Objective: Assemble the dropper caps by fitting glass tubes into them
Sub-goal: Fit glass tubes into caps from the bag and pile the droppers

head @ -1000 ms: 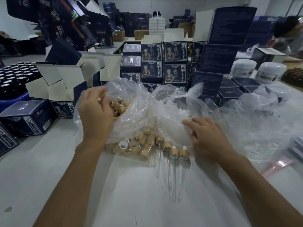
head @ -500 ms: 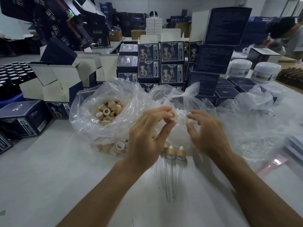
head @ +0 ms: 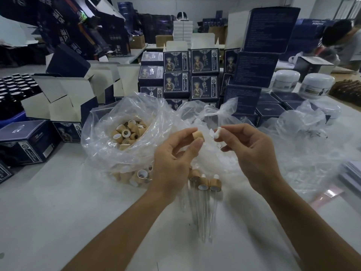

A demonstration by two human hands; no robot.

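Both hands have drawn slightly apart since the earlier frame and now hover above the bags. Left hand (head: 173, 159) pinches a tan cap (head: 198, 136) between thumb and forefinger, its other fingers (head: 180, 151) loosely curled. Right hand (head: 252, 151) pinches a small white bulb (head: 218, 132) at its fingertips, just beside the cap but not touching it. An open clear bag (head: 109, 153) on the worktop (head: 48, 212) holds a heap of loose caps (head: 127, 133), with more showing through its lower folds. A second bag (head: 211, 153) behind the hands holds white pieces, too blurred to make out. Three finished droppers (head: 205, 185) lie side by side on the worktop below the hands, glass tubes (head: 204, 216) pointing toward the camera.
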